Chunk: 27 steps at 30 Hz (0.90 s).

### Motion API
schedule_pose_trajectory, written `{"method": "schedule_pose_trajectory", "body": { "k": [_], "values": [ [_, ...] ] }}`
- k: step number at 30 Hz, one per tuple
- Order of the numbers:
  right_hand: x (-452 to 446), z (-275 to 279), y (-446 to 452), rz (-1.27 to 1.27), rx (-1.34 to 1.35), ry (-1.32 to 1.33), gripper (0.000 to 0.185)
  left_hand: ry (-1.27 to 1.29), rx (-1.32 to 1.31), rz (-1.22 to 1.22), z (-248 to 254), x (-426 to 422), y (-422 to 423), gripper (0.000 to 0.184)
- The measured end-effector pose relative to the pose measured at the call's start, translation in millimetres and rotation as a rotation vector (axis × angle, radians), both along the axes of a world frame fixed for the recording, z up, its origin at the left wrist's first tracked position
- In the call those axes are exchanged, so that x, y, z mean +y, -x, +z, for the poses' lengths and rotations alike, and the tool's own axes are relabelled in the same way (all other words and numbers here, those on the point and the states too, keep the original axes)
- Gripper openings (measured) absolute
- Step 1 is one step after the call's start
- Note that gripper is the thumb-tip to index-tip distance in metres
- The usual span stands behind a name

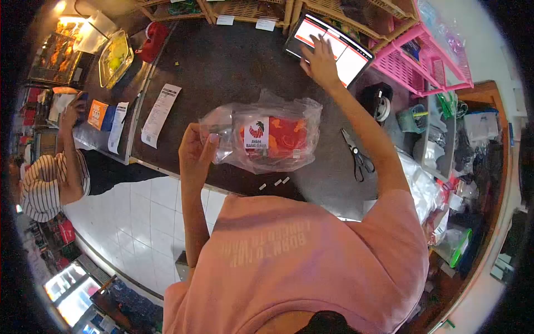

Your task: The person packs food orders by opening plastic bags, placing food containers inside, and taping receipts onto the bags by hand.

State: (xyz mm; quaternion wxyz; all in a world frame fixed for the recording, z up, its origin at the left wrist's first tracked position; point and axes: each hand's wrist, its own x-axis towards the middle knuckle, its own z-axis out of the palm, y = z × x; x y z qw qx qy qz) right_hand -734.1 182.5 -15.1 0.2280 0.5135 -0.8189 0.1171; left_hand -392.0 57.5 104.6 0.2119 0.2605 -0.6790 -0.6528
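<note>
My left hand [196, 149] pinches the left end of a clear plastic bag [225, 125] between thumb and fingers. Inside the bag lies a red and orange food package [286, 136] with a white label reading "AYAM BANG DAVA". The bag is over the dark counter, near its front edge; whether it rests there I cannot tell. My right hand [321, 62] reaches to the tablet [347, 69] at the back right, its fingers spread over the lit screen with red and white panels. At least one fingertip seems to touch the glass.
Scissors [357, 156] lie right of the bag, and a printed receipt [160, 116] lies left. Tape [382, 106] and a pink basket [417, 61] stand at right. A red tape dispenser [152, 42] is back left. Another person in a striped shirt [47, 186] stands at left.
</note>
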Motion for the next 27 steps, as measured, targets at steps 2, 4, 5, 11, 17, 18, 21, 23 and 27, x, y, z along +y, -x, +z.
{"method": "schedule_pose_trajectory", "body": {
  "k": [2,4,5,11,17,18,21,23,27],
  "values": [
    [-1.1,19.6,-22.0,0.195,-0.259,0.137,0.017,0.031,-0.011,0.001,4.5,-0.2,0.3,0.01],
    [2.6,49.5,-57.8,0.41,-0.445,0.189,0.016,0.087,-0.038,0.037,3.5,-3.1,-1.2,0.01],
    [3.2,58.2,-70.5,0.517,-0.542,0.213,0.016,0.064,0.004,0.049,2.2,-4.7,-2.3,0.01],
    [-1.0,-11.9,3.4,-0.115,0.15,-0.072,0.03,-0.113,0.211,0.063,-6.7,-2.8,-7.6,0.009],
    [-2.7,-38.0,27.8,-0.292,0.132,-0.135,0.038,-0.15,0.227,0.13,-11.1,7.2,-21.5,0.011],
    [-2.1,-36.8,25.7,-0.293,0.107,-0.13,0.038,-0.143,0.212,0.142,-12.7,6.8,-24.6,0.011],
    [-5.1,-17.0,9.9,-0.231,-0.007,-0.053,0.037,-0.138,0.208,0.161,-14.1,8.0,-26.7,0.011],
    [-13.0,17.4,-22.7,-0.008,-0.186,0.188,0.03,-0.135,0.224,0.162,-12.7,7.8,-22.9,0.011],
    [6.7,67.3,-125.6,0.673,-0.734,-0.057,0.025,-0.06,0.253,0.145,-13.3,3.1,-12.7,0.011]
  ]
}}
